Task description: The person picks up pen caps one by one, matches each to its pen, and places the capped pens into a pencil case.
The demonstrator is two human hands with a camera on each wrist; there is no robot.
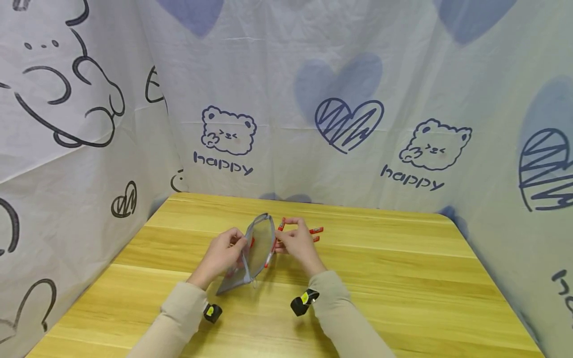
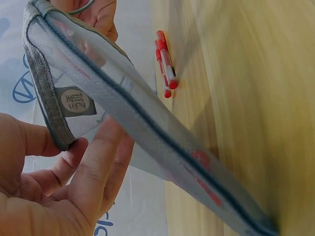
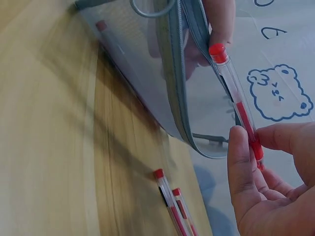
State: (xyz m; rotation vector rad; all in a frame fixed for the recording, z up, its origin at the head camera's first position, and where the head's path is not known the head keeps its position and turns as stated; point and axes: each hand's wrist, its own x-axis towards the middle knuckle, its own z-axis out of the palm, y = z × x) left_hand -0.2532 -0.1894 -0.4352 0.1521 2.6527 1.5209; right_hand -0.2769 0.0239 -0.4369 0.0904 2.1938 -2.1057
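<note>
A grey see-through mesh zipper pouch [image 1: 260, 248] is held tilted above the table, its mouth spread apart. My left hand [image 1: 227, 249] grips one rim of it; in the left wrist view, thumb and fingers pinch the edge beside a dark label [image 2: 75, 101]. Between thumb and fingers my right hand [image 1: 301, 243] pinches a red gel pen [image 3: 238, 101] near one end. That pen stands at the pouch's mouth, its other end by the zipper edge. Through the mesh a pen with a red end [image 3: 101, 26] shows, along with blurred red shapes [image 2: 201, 161].
Two more red pens [image 2: 165, 61] lie side by side on the wooden table [image 1: 403, 278], just beyond my right hand. White cloth [image 1: 286, 164] printed with hearts and bears hangs behind the table and along its sides. Each wrist wears a small black camera [image 1: 299, 304].
</note>
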